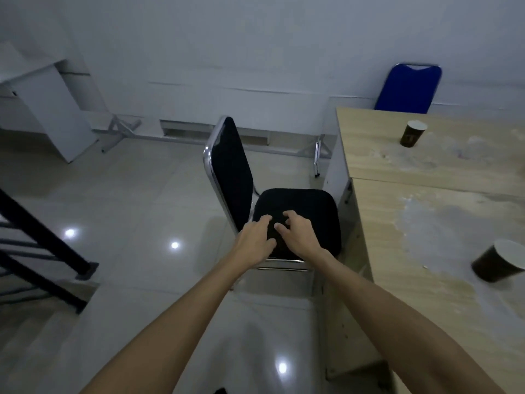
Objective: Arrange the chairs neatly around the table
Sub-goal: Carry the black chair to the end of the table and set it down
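Observation:
A black padded chair [309, 206] with a chrome frame stands in the middle of the view, its seat against the left edge of the light wooden table [412, 223] and its backrest to the left. My left hand [255, 240] and my right hand [298, 231] both hover over the near part of the seat, fingers spread and curled; whether they touch the cushion is unclear. A blue chair [409, 89] stands at the table's far end, only its backrest visible.
Two dark paper cups are on the table, one upright at the far end [412, 133], one tilted near the right edge [497, 263]. A black stair railing [42, 237] lies at left. A white panel [54, 109] leans by the far wall. Glossy tiled floor surrounds the chair.

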